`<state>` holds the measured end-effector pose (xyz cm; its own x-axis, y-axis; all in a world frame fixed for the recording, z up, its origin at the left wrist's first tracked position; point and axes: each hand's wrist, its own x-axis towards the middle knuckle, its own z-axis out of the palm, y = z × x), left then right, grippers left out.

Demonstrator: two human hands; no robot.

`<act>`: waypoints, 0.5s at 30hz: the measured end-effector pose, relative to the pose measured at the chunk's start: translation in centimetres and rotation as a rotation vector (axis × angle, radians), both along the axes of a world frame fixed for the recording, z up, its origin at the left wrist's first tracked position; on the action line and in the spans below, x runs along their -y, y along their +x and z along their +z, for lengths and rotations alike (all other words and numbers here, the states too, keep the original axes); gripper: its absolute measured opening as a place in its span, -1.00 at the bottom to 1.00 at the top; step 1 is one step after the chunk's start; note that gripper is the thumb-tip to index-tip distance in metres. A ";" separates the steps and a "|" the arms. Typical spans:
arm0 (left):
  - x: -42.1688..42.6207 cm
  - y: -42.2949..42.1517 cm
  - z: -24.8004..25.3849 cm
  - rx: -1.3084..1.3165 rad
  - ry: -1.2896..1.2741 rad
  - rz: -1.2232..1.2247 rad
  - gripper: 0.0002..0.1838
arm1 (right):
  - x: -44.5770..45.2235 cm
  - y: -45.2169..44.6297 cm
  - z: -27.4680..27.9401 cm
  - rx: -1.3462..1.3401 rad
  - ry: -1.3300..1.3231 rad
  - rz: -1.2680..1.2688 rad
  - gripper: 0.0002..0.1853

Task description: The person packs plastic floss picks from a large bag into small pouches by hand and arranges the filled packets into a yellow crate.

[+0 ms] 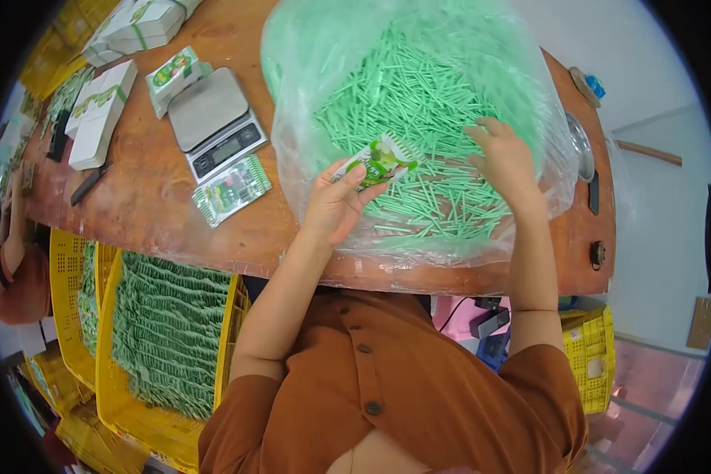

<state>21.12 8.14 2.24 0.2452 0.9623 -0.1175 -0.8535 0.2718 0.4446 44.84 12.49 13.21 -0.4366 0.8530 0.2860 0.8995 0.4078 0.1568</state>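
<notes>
My left hand (340, 199) holds a small green and white packet (381, 160) between thumb and fingers, over the near left edge of the pile. My right hand (504, 158) is over the right side of the pile of thin green sticks (419, 103), its fingers apart, with nothing visible in them. The sticks lie in a large clear plastic bag (292, 150) opened out on the wooden table. To the left stands a kitchen scale (213, 118) with a bare metal plate. A filled green packet (231, 189) lies against its near edge.
White boxes (103, 114), a black-handled knife (91, 183) and another packet (174, 79) are at the table's left. Yellow crates (110, 371) of green packets stand below the left edge; another crate (592, 355) is lower right. A co-worker (16, 276) is far left.
</notes>
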 end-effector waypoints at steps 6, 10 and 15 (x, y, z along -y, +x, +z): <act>-0.4 1.2 -1.2 0.154 0.241 0.070 -0.70 | 1.2 -8.4 0.9 -0.529 -0.109 0.532 -0.80; 1.9 -6.2 6.0 -0.836 0.681 0.518 -0.61 | 0.7 -8.7 1.7 -0.347 0.235 0.695 -0.83; 10.2 -11.4 7.7 -1.802 0.854 0.458 -0.75 | 6.1 -17.1 2.9 -0.234 -0.106 1.307 -0.87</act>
<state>9.76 -2.10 9.97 0.1662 0.8375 0.5206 0.6740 -0.4818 0.5600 27.73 6.44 16.06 -0.8961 -0.1297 0.4245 -0.1584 0.9868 -0.0329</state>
